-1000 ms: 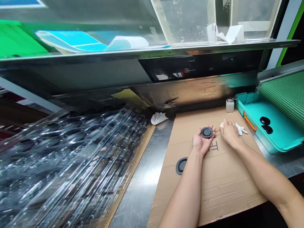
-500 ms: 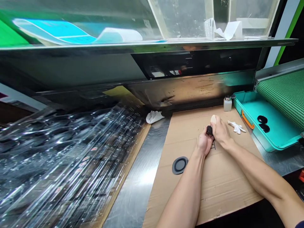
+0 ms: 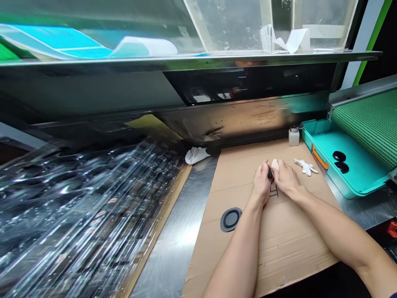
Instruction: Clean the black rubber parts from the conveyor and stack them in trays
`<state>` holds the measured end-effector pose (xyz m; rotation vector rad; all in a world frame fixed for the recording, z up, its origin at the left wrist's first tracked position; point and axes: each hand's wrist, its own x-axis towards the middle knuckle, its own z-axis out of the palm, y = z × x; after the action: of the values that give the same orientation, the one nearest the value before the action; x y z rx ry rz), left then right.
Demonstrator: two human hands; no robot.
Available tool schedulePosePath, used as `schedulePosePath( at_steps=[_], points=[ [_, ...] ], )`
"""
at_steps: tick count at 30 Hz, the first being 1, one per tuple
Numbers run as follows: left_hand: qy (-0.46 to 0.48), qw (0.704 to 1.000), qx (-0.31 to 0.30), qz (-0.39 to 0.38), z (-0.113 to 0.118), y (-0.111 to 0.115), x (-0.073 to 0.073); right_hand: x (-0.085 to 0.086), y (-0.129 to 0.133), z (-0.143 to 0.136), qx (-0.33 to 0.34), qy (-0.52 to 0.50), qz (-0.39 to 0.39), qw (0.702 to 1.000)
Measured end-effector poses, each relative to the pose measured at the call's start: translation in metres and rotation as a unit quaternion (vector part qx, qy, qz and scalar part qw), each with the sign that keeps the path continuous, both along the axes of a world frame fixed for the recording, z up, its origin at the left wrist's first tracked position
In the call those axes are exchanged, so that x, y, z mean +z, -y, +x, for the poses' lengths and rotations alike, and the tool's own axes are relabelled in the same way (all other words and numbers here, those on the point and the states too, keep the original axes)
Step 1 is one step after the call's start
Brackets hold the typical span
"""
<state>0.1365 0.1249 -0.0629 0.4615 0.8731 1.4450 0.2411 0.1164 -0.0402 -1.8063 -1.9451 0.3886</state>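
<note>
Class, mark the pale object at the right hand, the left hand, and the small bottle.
Pale object (image 3: 275, 164), head view: exposed upper part.
Left hand (image 3: 262, 183), head view: middle.
Small bottle (image 3: 293, 138), head view: whitish body.

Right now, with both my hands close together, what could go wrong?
The dark piece in the left hand is mostly hidden, so a slipping grip might go unnoticed. The right hand holds a pale pad very close by, so it could bump the left fingers. The left forearm partly overlaps the gray oval part in view and might nudge it.
</note>
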Motion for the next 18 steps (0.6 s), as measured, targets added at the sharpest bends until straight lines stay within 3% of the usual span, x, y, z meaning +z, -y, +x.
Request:
schedulePosePath(
  at_steps=[6, 10, 12, 15, 18],
  points=[
    [0.074, 0.99, 0.013, -0.117, -0.03, -0.006, 0.02, 0.008, -0.003, 0.01, -0.024, 0.026, 0.02, 0.999],
    [0.158, 0.975, -0.009, -0.157, -0.039, -0.003, 0.029, 0.015, -0.006, 0.022, -0.001, 0.12, 0.079, 0.99],
    [0.195, 0.966, -0.014, -0.168, -0.04, -0.001, 0.033, 0.019, -0.008, 0.035, -0.028, 0.165, 0.111, 0.98],
    [0.23, 0.958, -0.021, -0.171, -0.04, 0.001, 0.039, 0.023, -0.015, 0.057, -0.091, 0.219, 0.065, 0.969],
    [0.236, 0.957, -0.037, -0.166, -0.039, 0.002, 0.042, 0.024, -0.021, 0.069, -0.101, 0.228, -0.015, 0.968]
  ],
)
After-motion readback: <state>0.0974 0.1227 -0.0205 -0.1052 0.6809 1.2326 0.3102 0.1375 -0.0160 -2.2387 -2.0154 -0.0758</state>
